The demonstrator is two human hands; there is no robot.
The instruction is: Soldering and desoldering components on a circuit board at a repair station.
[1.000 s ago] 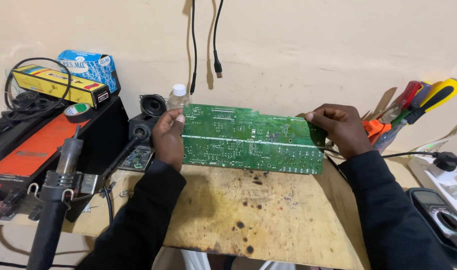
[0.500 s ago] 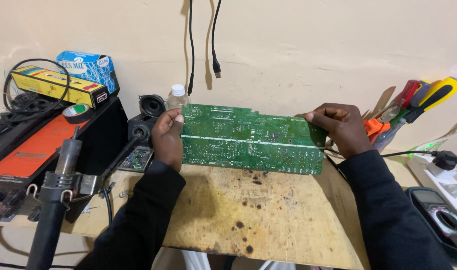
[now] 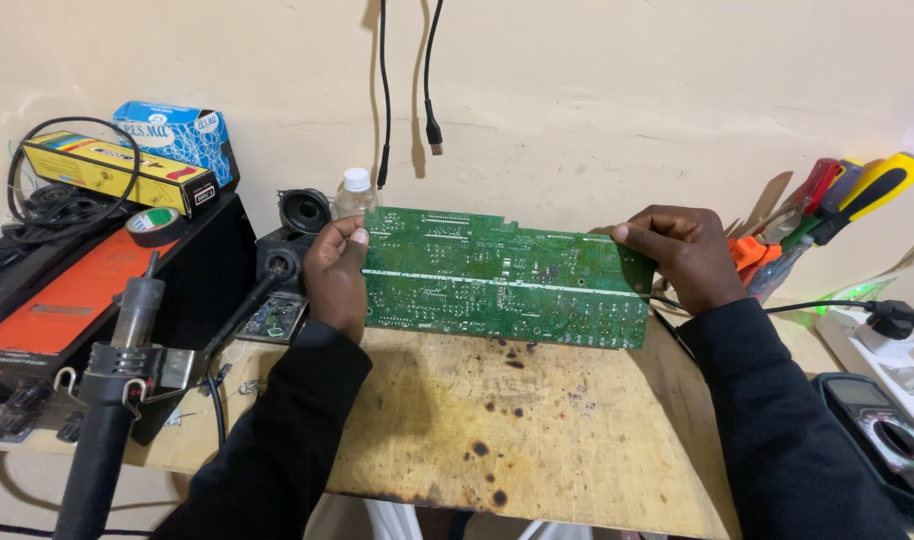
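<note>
Nothing much has moved since the earlier frames: I see the long green printed circuit board held upright as before, solder side toward me, its lower edge just above the scorched wooden bench top. My left hand has fingers clamped on its left end, my right hand pinches the right end; a clear plastic bottle with white cap stands behind

Electronics repair workshop: scorched workbench, screwdrivers.
</note>
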